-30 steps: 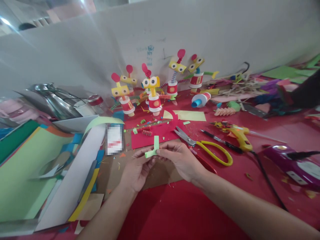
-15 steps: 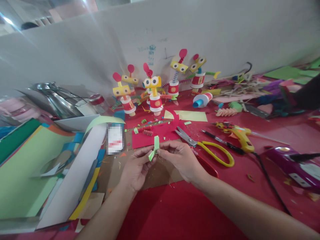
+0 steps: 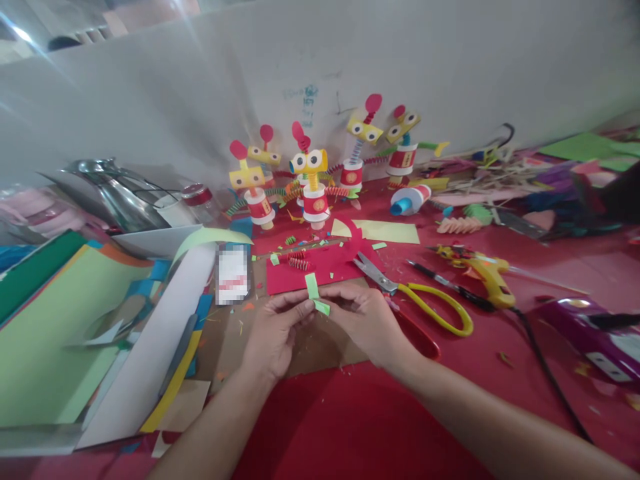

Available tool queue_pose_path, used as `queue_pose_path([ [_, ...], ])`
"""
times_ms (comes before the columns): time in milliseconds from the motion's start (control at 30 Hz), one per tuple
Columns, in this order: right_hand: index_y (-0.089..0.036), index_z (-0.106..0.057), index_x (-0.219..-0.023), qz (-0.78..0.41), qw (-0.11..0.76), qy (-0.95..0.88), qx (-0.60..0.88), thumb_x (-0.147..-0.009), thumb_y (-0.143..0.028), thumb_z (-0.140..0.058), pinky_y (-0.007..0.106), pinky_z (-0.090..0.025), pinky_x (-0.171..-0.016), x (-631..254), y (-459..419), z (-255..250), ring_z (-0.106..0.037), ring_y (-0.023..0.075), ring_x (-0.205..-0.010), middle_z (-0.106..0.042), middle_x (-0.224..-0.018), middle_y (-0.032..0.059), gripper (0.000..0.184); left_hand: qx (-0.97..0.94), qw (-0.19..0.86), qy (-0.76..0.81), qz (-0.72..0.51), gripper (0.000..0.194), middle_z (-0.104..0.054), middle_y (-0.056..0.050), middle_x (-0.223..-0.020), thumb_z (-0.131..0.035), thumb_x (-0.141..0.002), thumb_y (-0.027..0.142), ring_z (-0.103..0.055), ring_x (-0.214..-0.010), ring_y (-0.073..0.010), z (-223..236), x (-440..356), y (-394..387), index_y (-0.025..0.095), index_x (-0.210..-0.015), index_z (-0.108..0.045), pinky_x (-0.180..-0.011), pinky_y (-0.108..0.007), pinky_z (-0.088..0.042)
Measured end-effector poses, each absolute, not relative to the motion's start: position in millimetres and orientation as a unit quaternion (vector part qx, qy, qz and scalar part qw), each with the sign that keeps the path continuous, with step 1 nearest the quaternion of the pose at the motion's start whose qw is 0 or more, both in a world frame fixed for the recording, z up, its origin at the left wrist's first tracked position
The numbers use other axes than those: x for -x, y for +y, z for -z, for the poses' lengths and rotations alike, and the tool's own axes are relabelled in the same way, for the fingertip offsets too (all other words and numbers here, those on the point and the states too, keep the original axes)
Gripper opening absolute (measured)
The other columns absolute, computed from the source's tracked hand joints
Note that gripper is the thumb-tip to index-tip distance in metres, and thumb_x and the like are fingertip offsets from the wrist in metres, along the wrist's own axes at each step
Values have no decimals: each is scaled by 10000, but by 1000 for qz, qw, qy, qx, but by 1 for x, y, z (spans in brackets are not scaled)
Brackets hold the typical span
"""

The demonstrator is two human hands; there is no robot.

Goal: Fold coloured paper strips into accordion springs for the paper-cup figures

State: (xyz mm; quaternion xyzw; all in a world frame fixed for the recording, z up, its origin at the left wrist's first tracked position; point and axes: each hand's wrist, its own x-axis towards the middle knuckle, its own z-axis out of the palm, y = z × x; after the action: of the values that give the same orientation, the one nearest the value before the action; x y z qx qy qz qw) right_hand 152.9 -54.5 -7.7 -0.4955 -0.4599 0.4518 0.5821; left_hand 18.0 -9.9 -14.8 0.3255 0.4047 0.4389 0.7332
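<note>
Between my fingertips is a light green paper strip [image 3: 312, 287], folded so that one end stands up and the other sticks out to the lower right. My left hand [image 3: 283, 327] pinches it at the fold, thumb on top. From the other side my right hand [image 3: 356, 317] grips the same strip with thumb and fingers. Both hands hover over a brown board [image 3: 315, 353]. Just beyond them lies a red paper sheet [image 3: 280, 277] with small red folded paper springs [image 3: 299, 261] on it. Scissors [image 3: 435, 307] with yellow handles lie right of my right hand.
Several paper-cup figures [image 3: 316, 203] stand along the back wall; one cup [image 3: 410, 199] lies on its side. A yellow glue gun [image 3: 487, 280], a pen [image 3: 445, 283] and a purple device [image 3: 585, 333] are right. Coloured sheets [image 3: 55, 333] and a phone-like object [image 3: 233, 275] are left.
The strip's loose lower end, which pointed to the lower left, now points to the lower right. My left thumb has moved onto the fold. The view has shifted slightly.
</note>
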Motion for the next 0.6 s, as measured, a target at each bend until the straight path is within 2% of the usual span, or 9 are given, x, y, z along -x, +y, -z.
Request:
queue_pose_path([
  [100,-242,-721,-854,-422,580,-486,500,-724,-211,-662,350,-496,-785,-152,-55,9,-643,182,-834,-702,-888,25,146,-319,727,404,-454,269,-706,-37,-719,-827,-522,128,-630,-636,-93,13,-19,-9,125,-768,-717,-644,-203,-506],
  [233,-244,-657,-997,-439,593,-478,477,-710,-234,-694,334,-505,-784,-150,-56,10,-635,175,-868,-686,-960,30,290,-320,718,394,-477,234,-694,-15,-683,-821,-542,142,-605,-597,-72,12,-20,-10,131,-746,-706,-611,-182,-484],
  [400,-198,-664,-764,-431,599,-444,509,-727,-293,-675,285,-484,-683,-150,-54,8,-602,140,-693,-650,-704,-6,103,-322,735,365,-472,197,-690,-8,-730,-806,-582,153,-630,-689,-89,14,-21,-13,141,-737,-685,-714,-214,-497],
  [500,-189,-665,-747,-428,589,-445,522,-720,-280,-659,271,-477,-647,-152,-53,7,-592,132,-655,-655,-688,-8,95,-337,746,358,-450,191,-685,-9,-769,-792,-612,167,-627,-714,-94,14,-20,-15,147,-762,-676,-717,-220,-492],
  [600,-183,-674,-762,-433,570,-452,532,-702,-245,-648,281,-483,-648,-154,-52,8,-606,140,-650,-676,-697,5,90,-382,741,363,-415,161,-660,1,-729,-773,-647,193,-589,-643,-72,10,-18,-14,149,-767,-675,-633,-190,-461],
])
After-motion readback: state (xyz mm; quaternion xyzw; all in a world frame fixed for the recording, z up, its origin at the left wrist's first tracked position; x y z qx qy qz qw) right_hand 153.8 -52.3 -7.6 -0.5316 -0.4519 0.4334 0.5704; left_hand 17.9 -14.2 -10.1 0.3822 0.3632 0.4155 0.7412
